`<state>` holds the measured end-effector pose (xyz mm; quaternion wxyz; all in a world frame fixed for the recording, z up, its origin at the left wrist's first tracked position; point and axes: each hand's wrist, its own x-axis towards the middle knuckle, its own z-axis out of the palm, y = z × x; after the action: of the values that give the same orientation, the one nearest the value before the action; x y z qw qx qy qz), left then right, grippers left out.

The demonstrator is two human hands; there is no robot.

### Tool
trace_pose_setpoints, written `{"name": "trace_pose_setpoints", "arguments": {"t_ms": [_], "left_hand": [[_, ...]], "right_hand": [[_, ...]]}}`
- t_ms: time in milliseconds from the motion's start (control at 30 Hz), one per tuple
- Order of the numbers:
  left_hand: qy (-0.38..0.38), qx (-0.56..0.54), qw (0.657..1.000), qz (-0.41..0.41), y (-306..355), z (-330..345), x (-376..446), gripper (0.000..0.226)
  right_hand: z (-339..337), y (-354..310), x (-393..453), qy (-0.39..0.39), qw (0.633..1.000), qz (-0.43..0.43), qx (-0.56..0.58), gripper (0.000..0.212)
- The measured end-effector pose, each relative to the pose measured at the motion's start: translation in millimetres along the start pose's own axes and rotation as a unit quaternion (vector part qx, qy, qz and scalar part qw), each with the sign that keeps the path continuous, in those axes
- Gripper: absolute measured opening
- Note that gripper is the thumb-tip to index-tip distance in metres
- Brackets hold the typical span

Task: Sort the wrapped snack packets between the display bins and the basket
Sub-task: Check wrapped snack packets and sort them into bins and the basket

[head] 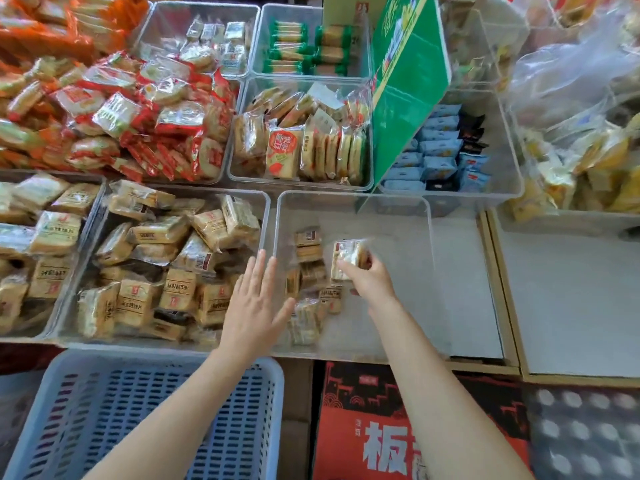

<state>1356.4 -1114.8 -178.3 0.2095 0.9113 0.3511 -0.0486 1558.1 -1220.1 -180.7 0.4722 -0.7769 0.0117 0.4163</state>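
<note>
My right hand grips a clear-wrapped tan snack packet inside the nearly bare clear bin at the front middle. Several more tan packets lie along that bin's left side. My left hand hovers open, fingers straight, over the wall between this bin and the full bin of tan packets on its left. A pale blue slotted basket sits below the front edge, under my left forearm, and looks to hold nothing.
Behind stand clear bins with yellow packets, green-ended packets, blue and black packets and a heap of red packets. A green carton leans between bins. Plastic bags pile at the right; a red box sits below.
</note>
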Motion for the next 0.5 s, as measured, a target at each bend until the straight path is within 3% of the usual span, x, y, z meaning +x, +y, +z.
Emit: {"name": "trace_pose_setpoints", "arguments": {"t_ms": [133, 267, 400, 500], "left_hand": [[0.023, -0.012, 1.000, 0.005, -3, 6, 1, 0.085], [0.031, -0.032, 0.999, 0.008, -5, 10, 1, 0.080], [0.020, -0.044, 0.999, 0.014, -3, 10, 3, 0.076], [0.020, -0.064, 0.997, 0.026, -9, 2, -2, 0.074]], "right_hand": [[18, 12, 33, -0.003, 1.000, 0.021, -0.022, 0.062], [18, 15, 26, 0.019, 1.000, 0.004, -0.015, 0.041], [14, 4, -6, 0.049, 0.997, -0.044, -0.032, 0.048], [28, -18, -45, 0.027, 0.994, -0.100, -0.028, 0.032]]}}
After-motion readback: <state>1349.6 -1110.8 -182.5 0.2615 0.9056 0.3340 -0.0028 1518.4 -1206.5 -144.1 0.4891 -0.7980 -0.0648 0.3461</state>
